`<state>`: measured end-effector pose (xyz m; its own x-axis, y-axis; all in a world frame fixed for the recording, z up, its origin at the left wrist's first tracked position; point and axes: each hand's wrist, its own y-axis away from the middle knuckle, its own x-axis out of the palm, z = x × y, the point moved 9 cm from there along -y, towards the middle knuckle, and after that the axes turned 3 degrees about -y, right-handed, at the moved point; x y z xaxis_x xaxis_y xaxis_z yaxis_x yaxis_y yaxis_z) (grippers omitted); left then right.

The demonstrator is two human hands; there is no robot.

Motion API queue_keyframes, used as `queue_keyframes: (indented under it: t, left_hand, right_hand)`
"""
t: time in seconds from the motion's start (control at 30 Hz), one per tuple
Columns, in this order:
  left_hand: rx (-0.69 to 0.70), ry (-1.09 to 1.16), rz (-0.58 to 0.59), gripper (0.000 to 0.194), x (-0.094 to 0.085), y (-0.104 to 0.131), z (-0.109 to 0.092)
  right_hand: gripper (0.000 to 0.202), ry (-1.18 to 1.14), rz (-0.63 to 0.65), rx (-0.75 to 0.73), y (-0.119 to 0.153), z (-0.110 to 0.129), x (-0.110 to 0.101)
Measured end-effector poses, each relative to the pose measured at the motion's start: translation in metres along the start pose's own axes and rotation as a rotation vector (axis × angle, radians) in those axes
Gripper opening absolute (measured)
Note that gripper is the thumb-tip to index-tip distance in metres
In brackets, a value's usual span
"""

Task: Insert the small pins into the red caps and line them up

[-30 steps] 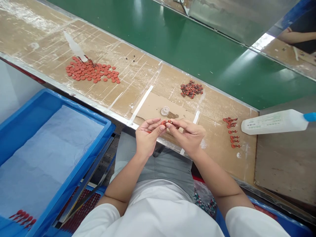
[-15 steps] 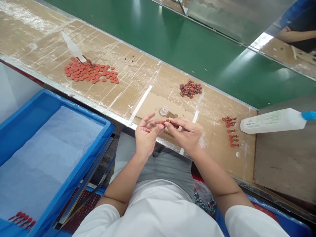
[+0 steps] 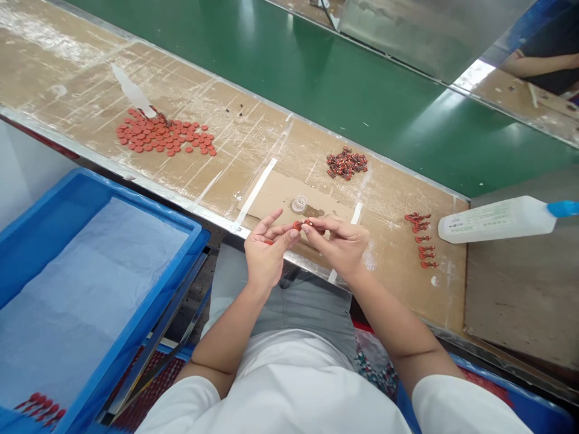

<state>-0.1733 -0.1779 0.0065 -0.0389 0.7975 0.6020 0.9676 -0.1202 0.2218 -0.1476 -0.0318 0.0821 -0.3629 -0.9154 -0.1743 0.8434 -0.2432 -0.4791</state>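
My left hand [image 3: 266, 250] pinches a small red disc [image 3: 297, 225] between thumb and forefinger, its other fingers partly spread. A second bit of red [image 3: 268, 242] shows against its palm. Against the disc, my right hand [image 3: 339, 241] pinches a small red-and-dark piece [image 3: 308, 222], mostly hidden by the fingers. Just beyond the hands, a small clear cup [image 3: 299, 204] stands on a cardboard sheet [image 3: 266, 196] beside a wet stain. Farther back lies a pile of red-and-dark pieces [image 3: 347, 163]. A pile of red discs [image 3: 156, 135] spreads out on the left.
A white bottle with a blue cap [image 3: 497, 220] lies at the right, beside a column of assembled red pieces [image 3: 424, 239]. Behind the bench runs a green belt [image 3: 316, 78]. At the left, a lined blue tray [image 3: 192, 232] holds several red pieces [image 3: 43, 407].
Both hands stay together over the bench edge with only slight finger movement. The whole view has shifted a little.
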Motion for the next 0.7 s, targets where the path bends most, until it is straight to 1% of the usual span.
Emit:
queue_keyframes:
  t: [0.13,0.3,0.43,0.57,0.7]
  left_hand:
    - [0.023,-0.034,-0.021,0.057,-0.002,-0.001,0.000]
    - [0.035,-0.038,-0.020,0.052,-0.001,-0.001,-0.001]
    - [0.023,-0.027,-0.042,0.050,-0.001,-0.001,0.001]
    - [0.019,0.004,-0.040,0.051,0.000,0.000,0.003]
    - [0.014,0.012,-0.034,0.055,0.001,0.000,0.003]
  right_hand:
    - [0.013,-0.031,0.001,0.021,-0.001,-0.002,0.001]
    - [0.014,-0.009,-0.017,0.105,0.002,-0.013,0.000]
    - [0.015,-0.098,-0.053,0.107,0.005,-0.015,0.000]
    - [0.018,-0.163,-0.088,0.143,0.007,-0.019,0.000]
    - [0.022,-0.190,-0.085,0.229,0.008,-0.023,0.001]
